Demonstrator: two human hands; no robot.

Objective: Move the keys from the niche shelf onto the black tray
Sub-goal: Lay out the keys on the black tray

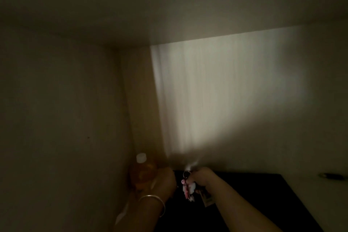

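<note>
The scene is dim and blurred. My right hand point(202, 176) is closed around a bunch of keys point(186, 173) with pink and white charms point(187, 189) hanging below it. The bunch is held above the far left part of a black surface point(254, 199), which looks like the black tray. My left hand point(165, 181), with a metal bangle on the wrist, is just left of the keys and beside an orange bottle; I cannot tell whether its fingers grip the bottle. The niche shelf is not distinguishable.
A bottle of orange liquid with a white cap point(143, 171) stands in the corner at the left of the black surface. Pale walls rise behind, with a bright patch of light. A small dark object point(331, 175) lies at the far right.
</note>
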